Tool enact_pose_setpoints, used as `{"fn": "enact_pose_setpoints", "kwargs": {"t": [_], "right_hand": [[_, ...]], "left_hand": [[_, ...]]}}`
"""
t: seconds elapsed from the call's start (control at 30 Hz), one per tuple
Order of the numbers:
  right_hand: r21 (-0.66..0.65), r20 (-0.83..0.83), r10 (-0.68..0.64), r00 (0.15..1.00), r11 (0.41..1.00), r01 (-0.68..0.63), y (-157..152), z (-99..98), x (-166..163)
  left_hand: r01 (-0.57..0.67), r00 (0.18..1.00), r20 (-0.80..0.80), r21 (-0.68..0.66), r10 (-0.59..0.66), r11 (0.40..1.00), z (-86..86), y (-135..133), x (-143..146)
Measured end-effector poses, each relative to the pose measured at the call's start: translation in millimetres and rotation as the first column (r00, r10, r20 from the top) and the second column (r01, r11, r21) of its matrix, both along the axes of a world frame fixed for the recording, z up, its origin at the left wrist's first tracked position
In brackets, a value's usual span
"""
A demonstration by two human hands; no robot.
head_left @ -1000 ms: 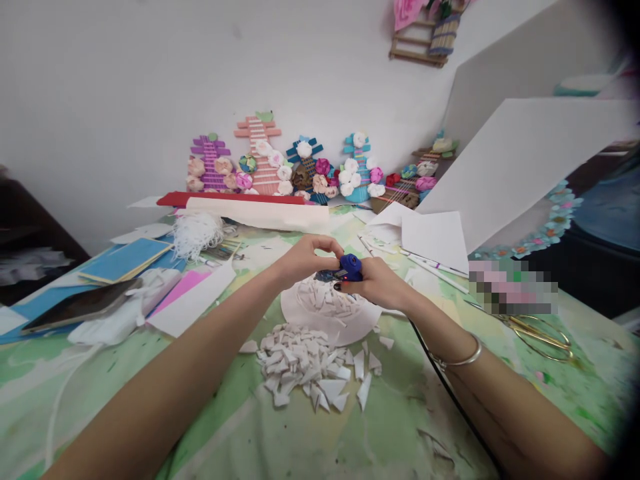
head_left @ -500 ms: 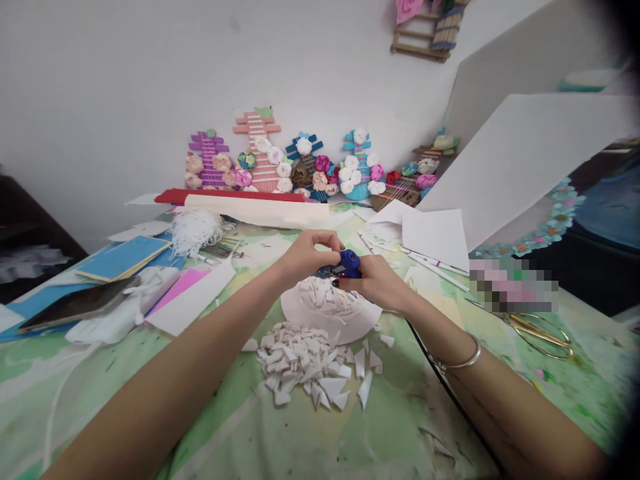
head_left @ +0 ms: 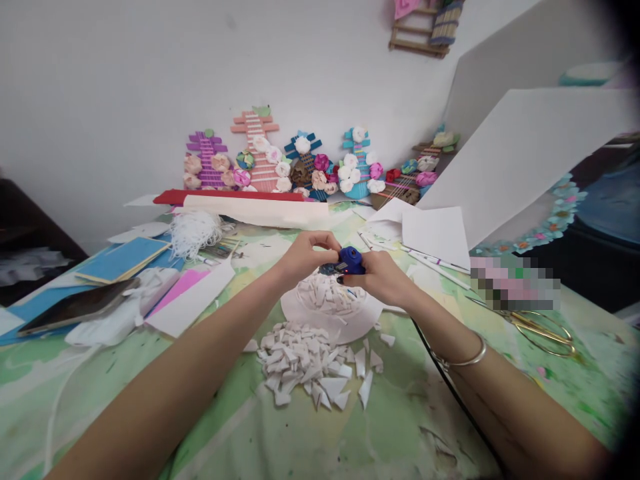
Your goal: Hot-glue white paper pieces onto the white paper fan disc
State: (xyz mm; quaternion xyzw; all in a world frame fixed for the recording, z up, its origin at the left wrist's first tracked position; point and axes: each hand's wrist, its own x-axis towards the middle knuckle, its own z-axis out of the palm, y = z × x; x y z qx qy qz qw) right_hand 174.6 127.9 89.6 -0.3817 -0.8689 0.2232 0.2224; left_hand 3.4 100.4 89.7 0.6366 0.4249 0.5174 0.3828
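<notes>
My right hand [head_left: 387, 277] is wrapped round a blue glue gun [head_left: 352, 261] with a small red light, and a black cord runs from it under my right forearm. Just to the left, my left hand [head_left: 315, 252] is closed in a pinch at the gun's front end; whatever its fingertips hold is hidden. Both hands hover over a white round paper base [head_left: 325, 327] topped with many small white chips [head_left: 327, 297]. In front of the base lies a loose heap of angular white pieces [head_left: 300, 360].
Gold-handled scissors [head_left: 545, 333] lie at the right. White sheets [head_left: 435, 237] and pens are behind my right hand. At the left are blue pads [head_left: 125, 259], a dark tablet-like slab [head_left: 77, 307] and white string [head_left: 195, 233]. Flower-decorated crafts [head_left: 257, 157] line the wall.
The glue gun has tilted and shifted slightly right and up in my right hand. My left hand stays almost still beside it, and the chips look unchanged.
</notes>
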Motion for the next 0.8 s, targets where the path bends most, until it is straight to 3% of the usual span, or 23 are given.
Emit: {"fn": "enact_pose_setpoints", "kwargs": {"t": [0.17,0.43,0.67,0.8], "right_hand": [[0.122,0.103,-0.051,0.993,0.992,0.039,1,7.8,6],[0.197,0.284,-0.107,0.953,0.979,0.051,-5,20.7,19],[0.121,0.377,-0.068,0.924,0.992,0.023,-19,39.8,32],[0.029,0.377,0.010,0.926,0.999,-0.023,-28,46.0,33]], "left_hand": [[-0.046,0.999,0.004,0.033,0.046,0.998,-5.9,2,4],[-0.050,0.998,0.032,0.014,0.050,0.999,-10.9,0,17],[0.107,0.987,0.122,-0.043,-0.101,0.993,-5.1,-11,27],[0.260,0.957,0.160,-0.113,-0.241,0.959,2.2,-16,23]]}}
